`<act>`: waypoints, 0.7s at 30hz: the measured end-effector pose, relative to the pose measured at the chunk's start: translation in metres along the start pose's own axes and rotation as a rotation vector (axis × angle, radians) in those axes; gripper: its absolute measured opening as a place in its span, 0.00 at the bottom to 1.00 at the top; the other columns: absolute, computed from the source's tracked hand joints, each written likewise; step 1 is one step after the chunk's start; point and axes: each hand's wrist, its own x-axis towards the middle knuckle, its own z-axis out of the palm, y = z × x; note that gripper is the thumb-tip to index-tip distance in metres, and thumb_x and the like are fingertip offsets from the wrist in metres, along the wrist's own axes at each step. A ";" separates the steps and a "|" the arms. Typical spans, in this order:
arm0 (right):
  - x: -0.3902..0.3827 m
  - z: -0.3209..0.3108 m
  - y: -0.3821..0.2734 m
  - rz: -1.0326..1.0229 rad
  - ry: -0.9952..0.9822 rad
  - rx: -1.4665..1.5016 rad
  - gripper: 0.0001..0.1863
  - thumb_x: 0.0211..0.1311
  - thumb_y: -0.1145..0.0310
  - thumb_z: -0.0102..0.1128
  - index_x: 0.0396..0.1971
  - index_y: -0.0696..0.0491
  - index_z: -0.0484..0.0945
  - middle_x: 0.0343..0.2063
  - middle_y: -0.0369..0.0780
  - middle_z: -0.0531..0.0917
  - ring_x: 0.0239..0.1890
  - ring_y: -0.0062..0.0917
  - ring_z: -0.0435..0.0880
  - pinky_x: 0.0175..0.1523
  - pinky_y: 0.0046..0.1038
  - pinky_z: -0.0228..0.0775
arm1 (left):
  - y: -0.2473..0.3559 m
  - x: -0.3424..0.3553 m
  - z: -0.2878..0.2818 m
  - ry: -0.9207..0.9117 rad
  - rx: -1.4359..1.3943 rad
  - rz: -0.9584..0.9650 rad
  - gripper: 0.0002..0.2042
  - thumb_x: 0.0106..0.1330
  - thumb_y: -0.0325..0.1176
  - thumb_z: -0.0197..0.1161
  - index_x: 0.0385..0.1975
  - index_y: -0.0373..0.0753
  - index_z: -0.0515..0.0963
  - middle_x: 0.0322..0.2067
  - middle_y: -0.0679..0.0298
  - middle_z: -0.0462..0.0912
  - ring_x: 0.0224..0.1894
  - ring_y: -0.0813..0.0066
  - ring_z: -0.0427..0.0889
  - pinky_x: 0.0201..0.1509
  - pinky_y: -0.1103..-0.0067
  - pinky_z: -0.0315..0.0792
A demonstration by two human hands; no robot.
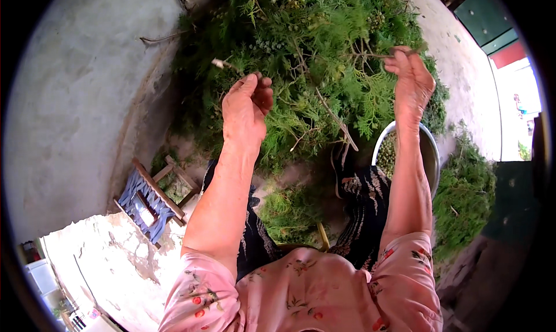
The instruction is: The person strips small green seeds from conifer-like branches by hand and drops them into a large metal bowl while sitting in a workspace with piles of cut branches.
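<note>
A large heap of green conifer branches with scale-like leaves lies in front of me. Over its left part, my left hand is closed on a thin twig whose pale, broken-looking end sticks out to the upper left. My right hand, raised over the heap's right side, pinches the bare stem of a conifer sprig; its leafy part reaches left and blends into the heap. Between the hands a long bare brown stick slants down from the greenery. Small round cones show among the leaves.
Partly behind my right forearm stands a pale-rimmed bucket holding small green cones. More cut greenery lies at the right, and some between my legs. A wooden stool with blue woven strips is at the lower left, beside a grey wall.
</note>
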 end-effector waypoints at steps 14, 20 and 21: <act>-0.047 -0.003 -0.099 -0.050 0.261 -0.138 0.07 0.53 0.79 0.49 0.28 0.63 0.77 0.21 0.42 0.80 0.21 0.23 0.80 0.28 0.20 0.73 | -0.022 -0.021 0.028 -0.287 0.324 -0.079 0.08 0.60 0.33 0.55 0.33 0.36 0.75 0.26 0.63 0.80 0.23 0.80 0.75 0.28 0.85 0.69; -0.015 -0.011 -0.084 0.044 0.261 -0.239 0.09 0.57 0.71 0.51 0.33 0.59 0.77 0.23 0.40 0.82 0.25 0.21 0.80 0.38 0.17 0.69 | -0.022 -0.017 0.027 -0.251 0.305 -0.076 0.07 0.61 0.31 0.53 0.35 0.36 0.75 0.26 0.62 0.79 0.24 0.80 0.75 0.28 0.84 0.69; -0.013 -0.017 -0.086 -0.029 0.249 -0.151 0.08 0.57 0.72 0.51 0.33 0.59 0.77 0.24 0.41 0.82 0.25 0.22 0.80 0.38 0.18 0.69 | -0.021 -0.017 0.030 -0.253 0.309 -0.078 0.07 0.61 0.31 0.53 0.35 0.36 0.75 0.27 0.62 0.79 0.24 0.80 0.75 0.29 0.84 0.69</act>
